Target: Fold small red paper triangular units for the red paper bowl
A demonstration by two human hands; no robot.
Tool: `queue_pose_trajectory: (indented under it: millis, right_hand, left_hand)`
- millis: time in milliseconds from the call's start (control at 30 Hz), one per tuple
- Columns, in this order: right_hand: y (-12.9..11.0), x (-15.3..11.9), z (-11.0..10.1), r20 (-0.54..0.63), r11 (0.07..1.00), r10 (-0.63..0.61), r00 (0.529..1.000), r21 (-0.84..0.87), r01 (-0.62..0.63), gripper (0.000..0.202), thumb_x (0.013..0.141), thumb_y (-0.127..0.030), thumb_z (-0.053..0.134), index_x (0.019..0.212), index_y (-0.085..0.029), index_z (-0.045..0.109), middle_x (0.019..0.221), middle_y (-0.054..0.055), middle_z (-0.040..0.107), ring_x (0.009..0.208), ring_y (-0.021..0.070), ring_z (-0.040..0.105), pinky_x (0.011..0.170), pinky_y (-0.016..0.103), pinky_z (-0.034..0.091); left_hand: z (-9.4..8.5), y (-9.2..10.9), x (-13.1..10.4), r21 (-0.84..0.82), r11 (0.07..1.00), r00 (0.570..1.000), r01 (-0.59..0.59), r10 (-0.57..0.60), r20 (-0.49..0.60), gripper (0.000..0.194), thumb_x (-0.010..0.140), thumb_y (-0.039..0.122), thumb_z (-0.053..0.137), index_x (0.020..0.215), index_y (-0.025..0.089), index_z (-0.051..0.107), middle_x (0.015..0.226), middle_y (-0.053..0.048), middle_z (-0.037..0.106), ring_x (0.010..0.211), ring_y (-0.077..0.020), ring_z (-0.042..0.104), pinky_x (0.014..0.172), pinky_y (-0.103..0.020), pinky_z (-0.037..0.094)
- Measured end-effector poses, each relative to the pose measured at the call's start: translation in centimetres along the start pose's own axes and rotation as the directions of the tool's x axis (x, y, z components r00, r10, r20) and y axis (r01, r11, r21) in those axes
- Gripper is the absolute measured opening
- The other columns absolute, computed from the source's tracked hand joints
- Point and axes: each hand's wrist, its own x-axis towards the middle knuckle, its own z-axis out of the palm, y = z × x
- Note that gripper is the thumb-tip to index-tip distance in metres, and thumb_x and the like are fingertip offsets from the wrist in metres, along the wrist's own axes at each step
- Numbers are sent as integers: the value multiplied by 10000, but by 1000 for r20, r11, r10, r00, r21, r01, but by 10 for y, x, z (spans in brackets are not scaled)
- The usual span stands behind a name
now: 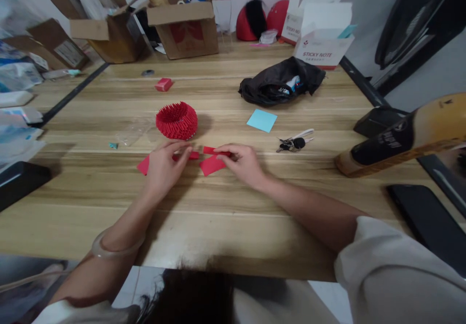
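My left hand [164,165] rests low over the table, its thumb and fingertips closed on a narrow red paper strip [194,155]. A flat red paper piece [143,165] sticks out from under that hand's left side. Between thumb and fingers, my right hand [243,163] pinches another red strip [208,150], which looks folded. Just below it lies a red paper rectangle [212,166], partly covered by the right fingertips. Behind the left hand stands a round red bowl [177,122] built from many small pointed folded pieces.
A small red block [163,84], a blue paper square [262,120], keys [293,143] and a black bag [280,83] lie farther back. Cardboard boxes [185,30] and a white sticky-note box [322,47] line the wall. A bottle [400,137] and a phone [429,217] are at right.
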Motion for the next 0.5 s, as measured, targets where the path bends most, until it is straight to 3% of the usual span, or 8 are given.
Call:
queue_pose_trajectory:
  millis: [67,200,367,500]
  right_hand:
    - [-3,-2,2,68,997,39,997,70,-44,218,802,-124,604,946,-208,745,968,40,750,829,167,688,745,294,531]
    - [-5,-4,5,111,973,59,992,214,-82,211,763,-101,604,913,-184,727,961,46,739,882,164,690,795,288,534]
    - [-3,-3,8,101,898,206,973,375,-229,154,706,-189,705,855,-164,672,798,24,714,709,146,702,674,263,559]
    - [-3,-2,9,92,853,268,959,441,-280,185,675,-203,739,833,-163,653,750,14,702,706,149,706,678,271,574]
  left_hand:
    - [1,6,-3,-183,982,999,40,-34,35,322,840,435,583,959,182,743,970,-85,745,866,-216,682,773,-294,523]
    - [4,15,-8,-491,861,964,135,1,266,319,703,421,743,893,165,751,863,-76,753,743,-193,685,668,-269,548]
    - [6,14,-9,-552,811,965,193,-57,254,234,681,384,766,770,168,744,799,-71,745,704,-185,678,651,-277,565]
    - [6,14,-8,-526,823,965,213,-95,243,245,681,385,760,755,155,726,747,-64,729,671,-175,668,605,-256,552]
